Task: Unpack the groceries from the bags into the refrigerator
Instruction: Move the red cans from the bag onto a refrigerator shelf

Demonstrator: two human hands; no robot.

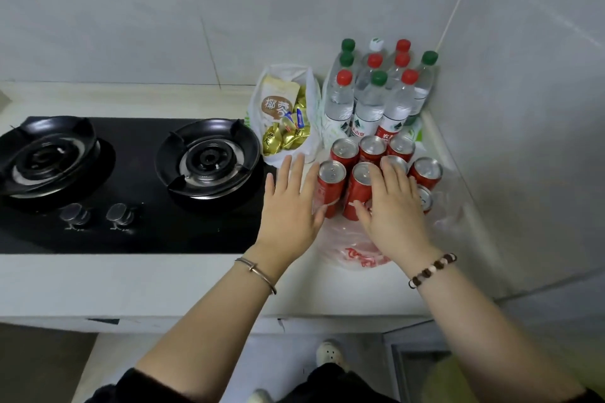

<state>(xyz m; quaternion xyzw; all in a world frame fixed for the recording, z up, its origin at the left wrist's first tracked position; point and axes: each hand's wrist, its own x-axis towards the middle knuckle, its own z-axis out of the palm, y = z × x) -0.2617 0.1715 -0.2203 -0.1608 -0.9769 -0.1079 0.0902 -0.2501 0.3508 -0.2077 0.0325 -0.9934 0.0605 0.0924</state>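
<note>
My left hand (291, 206) and right hand (396, 209), fingers straight, reach probably heavy, slick red metal cans (332, 181) beside the black gas stove (147, 235); I'd grip sides.

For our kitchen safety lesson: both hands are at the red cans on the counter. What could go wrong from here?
The red cans stand tightly packed on a thin plastic bag; lifting one with the left hand or right hand may topple neighbours.
The tall water bottles right behind them could be knocked over.
The snack bag sits right beside the stove burner, a hazard if lit.
</note>
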